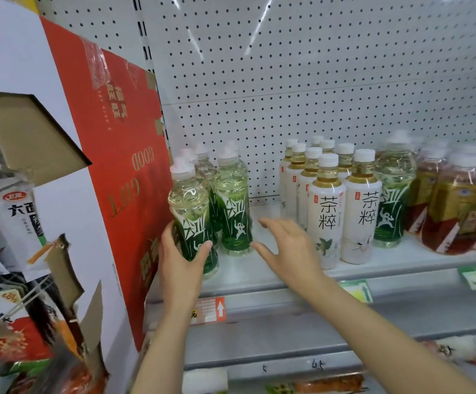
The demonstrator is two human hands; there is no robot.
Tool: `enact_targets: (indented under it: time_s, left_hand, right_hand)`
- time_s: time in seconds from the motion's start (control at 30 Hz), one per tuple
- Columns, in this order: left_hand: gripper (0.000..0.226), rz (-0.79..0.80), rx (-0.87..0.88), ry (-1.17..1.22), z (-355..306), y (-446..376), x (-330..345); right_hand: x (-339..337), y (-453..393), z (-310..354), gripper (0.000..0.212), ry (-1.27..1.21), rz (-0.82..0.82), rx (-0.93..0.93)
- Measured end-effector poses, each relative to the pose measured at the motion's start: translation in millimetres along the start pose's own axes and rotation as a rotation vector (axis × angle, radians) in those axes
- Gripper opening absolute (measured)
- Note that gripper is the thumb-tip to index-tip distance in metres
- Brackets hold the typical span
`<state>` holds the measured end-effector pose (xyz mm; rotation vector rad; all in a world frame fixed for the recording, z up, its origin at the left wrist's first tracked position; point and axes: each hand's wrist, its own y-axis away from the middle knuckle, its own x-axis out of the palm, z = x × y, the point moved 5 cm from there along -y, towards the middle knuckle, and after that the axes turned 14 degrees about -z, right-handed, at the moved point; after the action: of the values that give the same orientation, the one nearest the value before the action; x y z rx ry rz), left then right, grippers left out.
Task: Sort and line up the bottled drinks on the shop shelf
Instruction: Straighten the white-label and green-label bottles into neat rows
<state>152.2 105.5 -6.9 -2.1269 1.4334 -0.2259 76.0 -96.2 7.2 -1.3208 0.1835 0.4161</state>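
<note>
On the white shelf [259, 275], my left hand [179, 260] grips the front green-labelled bottle [189, 206] at the far left, lifted or tilted slightly at the shelf's front. A second green-labelled bottle [234, 203] stands beside it, with several more behind. My right hand [288, 248] hovers open in the gap between the green bottles and two rows of white-labelled tea bottles [327, 211]. One more green-labelled bottle [391, 194] stands to the right of the white ones. Red-and-gold bottles [455, 206] fill the right end.
A tall red and white cardboard box [117, 172] stands tight against the shelf's left end. Pegboard [316, 81] backs the shelf. Price tags [209, 309] hang on the front rail. Snack packets [12, 217] hang at the far left. A lower shelf holds more goods.
</note>
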Motion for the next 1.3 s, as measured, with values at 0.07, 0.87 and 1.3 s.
enact_targets:
  time_s: [0.07, 0.87, 1.3]
  left_hand:
    - [0.079, -0.064, 0.026, -0.002, -6.0, 2.9, 1.4]
    - [0.076, -0.07, -0.028, -0.082, 21.2, 15.3, 13.4]
    - [0.071, -0.037, -0.028, -0.112, 12.0, 16.3, 8.5]
  right_hand:
    - [-21.6, 14.2, -2.2, 0.041, 0.054, -0.102, -0.146]
    - [-142.6, 32.5, -178.9, 0.063, 0.05, -0.326, 0.552]
    - [-98.7, 0.0, -213.1, 0.067, -0.122, -0.167, 0.857]
